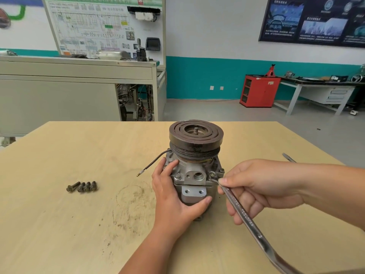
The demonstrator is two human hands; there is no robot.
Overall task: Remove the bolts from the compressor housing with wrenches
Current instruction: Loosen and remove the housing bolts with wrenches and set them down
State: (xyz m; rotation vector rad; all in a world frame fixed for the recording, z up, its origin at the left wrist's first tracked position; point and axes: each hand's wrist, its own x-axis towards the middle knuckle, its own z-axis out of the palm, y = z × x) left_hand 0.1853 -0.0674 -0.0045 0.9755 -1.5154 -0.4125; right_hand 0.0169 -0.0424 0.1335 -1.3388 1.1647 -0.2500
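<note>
Hands left (175, 196), right (262, 186) (holding wrench (246, 216)), flanking compressor (195, 147)

Pale wooden table (59, 224), compressor (195, 139) standing on end, loose bolts (82, 186) at left, tool (288, 157) near right edge

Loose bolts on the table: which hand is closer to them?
Left. The left hand holds the compressor, to the right of the loose bolts. The right hand grips the wrench on the compressor's other side, farther from them.

Teal-banded wall (197, 76), red cabinet (258, 91), perhaps wiring board (102, 26)
</note>
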